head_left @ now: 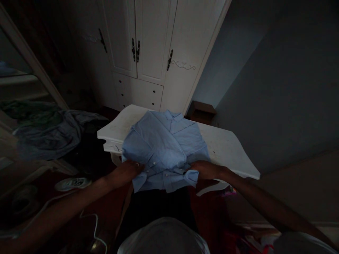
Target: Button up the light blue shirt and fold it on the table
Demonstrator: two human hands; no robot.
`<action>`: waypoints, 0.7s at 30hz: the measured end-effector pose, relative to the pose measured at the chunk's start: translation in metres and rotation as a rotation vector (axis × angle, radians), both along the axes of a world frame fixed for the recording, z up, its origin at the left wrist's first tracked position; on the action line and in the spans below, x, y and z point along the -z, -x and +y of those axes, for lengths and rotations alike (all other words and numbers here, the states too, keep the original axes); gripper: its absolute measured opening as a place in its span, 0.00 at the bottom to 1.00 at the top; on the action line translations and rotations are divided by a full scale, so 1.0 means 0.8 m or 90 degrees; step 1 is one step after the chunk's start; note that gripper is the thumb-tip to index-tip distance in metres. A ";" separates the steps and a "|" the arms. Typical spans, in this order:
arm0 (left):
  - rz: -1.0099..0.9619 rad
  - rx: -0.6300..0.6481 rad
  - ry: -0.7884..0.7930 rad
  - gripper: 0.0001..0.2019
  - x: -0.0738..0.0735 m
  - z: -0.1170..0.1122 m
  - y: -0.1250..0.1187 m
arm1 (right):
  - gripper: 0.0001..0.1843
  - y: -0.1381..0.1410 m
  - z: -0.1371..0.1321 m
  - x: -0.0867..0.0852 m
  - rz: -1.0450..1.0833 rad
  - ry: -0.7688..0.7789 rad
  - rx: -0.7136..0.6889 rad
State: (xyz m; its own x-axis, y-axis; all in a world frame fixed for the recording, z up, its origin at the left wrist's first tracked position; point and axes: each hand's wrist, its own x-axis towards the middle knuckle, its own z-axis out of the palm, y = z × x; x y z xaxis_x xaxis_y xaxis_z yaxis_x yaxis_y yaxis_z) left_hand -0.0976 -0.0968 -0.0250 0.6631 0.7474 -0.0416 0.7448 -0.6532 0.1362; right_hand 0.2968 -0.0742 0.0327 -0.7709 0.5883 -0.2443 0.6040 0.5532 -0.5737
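Observation:
A light blue button-up shirt (pixel 165 148) lies folded on a small white table (pixel 227 148), collar pointing away from me, its lower edge hanging over the near side. My left hand (pixel 128 171) grips the shirt's lower left edge with fingers closed. My right hand (pixel 205 169) pinches the lower right edge near a folded cuff.
A white wardrobe (pixel 150 46) with dark handles and small drawers stands behind the table. Crumpled blue-grey clothing (pixel 50 134) lies on a surface to the left. A white cable (pixel 95 225) and a round object (pixel 72 183) lie on the dark red floor. A grey wall (pixel 278 88) is at right.

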 end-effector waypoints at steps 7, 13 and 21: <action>-0.111 -0.076 -0.019 0.17 -0.023 0.011 -0.004 | 0.07 0.013 0.008 -0.011 0.049 -0.035 -0.026; -0.291 -0.146 0.013 0.25 -0.002 -0.024 0.019 | 0.04 -0.003 0.009 -0.013 0.052 0.188 0.006; -0.274 -0.128 -0.009 0.24 0.039 -0.040 0.054 | 0.03 -0.002 -0.004 -0.010 0.095 0.205 0.010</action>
State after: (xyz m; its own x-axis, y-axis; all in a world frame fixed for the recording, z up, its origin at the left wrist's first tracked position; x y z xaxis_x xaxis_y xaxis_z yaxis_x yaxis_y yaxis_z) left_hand -0.1408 -0.1285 -0.0558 0.4602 0.8610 0.2166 0.7343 -0.5062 0.4523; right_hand 0.2983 -0.0771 0.0406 -0.8036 0.5118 -0.3038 0.5069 0.3210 -0.8000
